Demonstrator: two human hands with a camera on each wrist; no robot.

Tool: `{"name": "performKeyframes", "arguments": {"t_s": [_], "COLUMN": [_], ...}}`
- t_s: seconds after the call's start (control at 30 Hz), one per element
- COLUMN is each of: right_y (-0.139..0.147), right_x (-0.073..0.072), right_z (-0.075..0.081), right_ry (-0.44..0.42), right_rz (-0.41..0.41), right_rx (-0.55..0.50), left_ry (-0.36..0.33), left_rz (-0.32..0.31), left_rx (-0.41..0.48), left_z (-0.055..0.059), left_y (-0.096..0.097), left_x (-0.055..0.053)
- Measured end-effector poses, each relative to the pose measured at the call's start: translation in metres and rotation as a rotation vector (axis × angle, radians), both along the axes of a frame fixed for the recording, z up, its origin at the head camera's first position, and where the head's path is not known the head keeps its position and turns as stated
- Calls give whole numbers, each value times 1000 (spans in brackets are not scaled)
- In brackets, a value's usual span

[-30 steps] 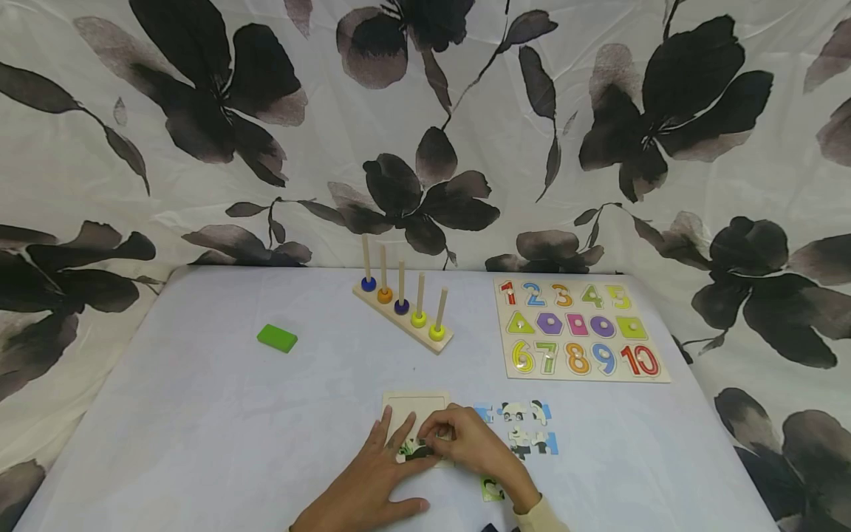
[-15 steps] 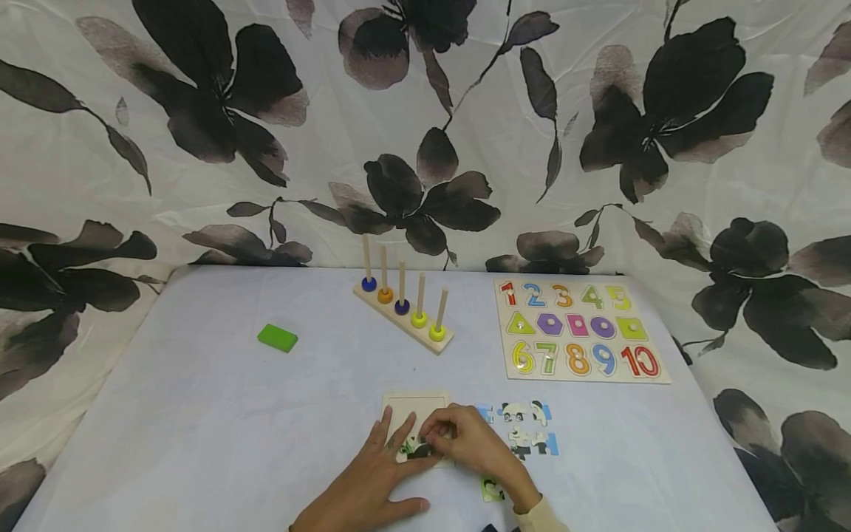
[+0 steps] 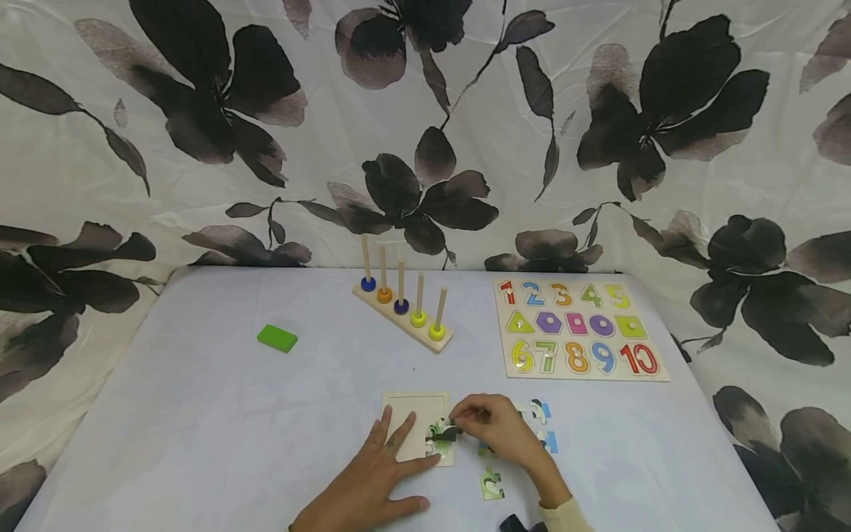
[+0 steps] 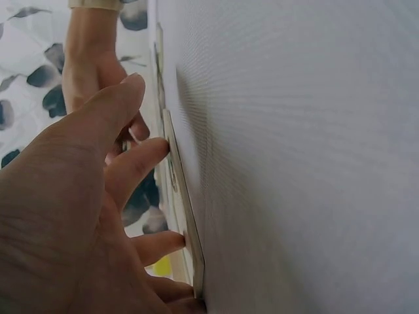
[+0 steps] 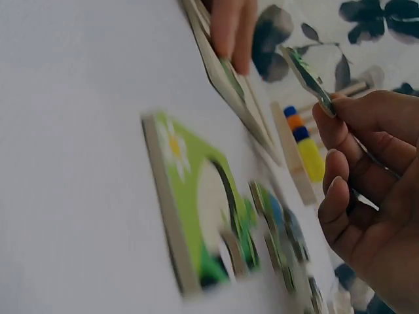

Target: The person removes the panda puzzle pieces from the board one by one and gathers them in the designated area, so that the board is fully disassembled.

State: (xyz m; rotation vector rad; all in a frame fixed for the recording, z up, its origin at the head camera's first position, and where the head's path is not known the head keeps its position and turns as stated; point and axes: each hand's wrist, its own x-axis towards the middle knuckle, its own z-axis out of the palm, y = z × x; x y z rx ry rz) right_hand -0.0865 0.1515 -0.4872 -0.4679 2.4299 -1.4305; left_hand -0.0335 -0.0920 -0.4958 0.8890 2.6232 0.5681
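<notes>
Spread fingers of my left hand [image 3: 372, 473] rest on a pale wooden puzzle tray [image 3: 405, 406] at the front of the table, holding its left and lower part. In the left wrist view, fingertips [image 4: 177, 241] touch the tray's edge. My right hand [image 3: 501, 428] pinches a green-and-black puzzle piece [image 5: 306, 77] between thumb and index finger, tilted over the tray's right side. The right wrist view also shows a green piece [image 5: 232, 78] in the tray near the left fingers. A green panda-puzzle piece [image 3: 492, 485] lies on the table below the right hand.
More puzzle pieces [image 3: 540, 411] lie right of the tray, partly hidden by the right hand. Behind stand a peg stand [image 3: 408, 321] with coloured rings and a number-and-shape board [image 3: 585, 329]. A green block [image 3: 277, 338] lies left; a dark object [image 3: 520, 524] sits at the front edge.
My right hand has moved right and slightly away from me, drawing the pinched puzzle piece from the tray's lower middle toward its right side. The left hand keeps its place.
</notes>
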Motion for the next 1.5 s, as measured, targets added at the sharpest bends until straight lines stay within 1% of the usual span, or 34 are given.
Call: {"name": "performKeyframes", "arguments": {"t_s": [0.27,0.37,0.53,0.67,0.83,0.9,1.07,1.17,1.3,1.5], "right_y": [40,54,74,86,95,98,103,105,106,107], "right_x": [5,8,17,24,32,35,41,44,46,50], "right_z": [-1,-1,0,2,0,-1,-4,-6,-8,-8], "right_ry": [-59,-76,-108,-131,-156,-153,-163,-178,-183,-168], "right_rz": [-55,-68,-88,-79,-56,-43,-6,9,27,19], "right_rx": [-30,-23,-11,-31,-36,-29,-36,-33,-6,61], "left_ry": [-30,-39,-21,-21,-16,-16,-36,-34,-20,-12], "left_rz": [19,29,30,34,35,34,43,44,41,42], "left_rx": [-5,-8,13,12,4,7,11,12,17,29], "left_z": [-1,-1,-2,-1,-1,-1,0,0,-1,-2], "left_y": [1,2,2,2,2,2,2,2,2,2], "left_x": [0,0,0,0,0,0,0,0,0,1]}}
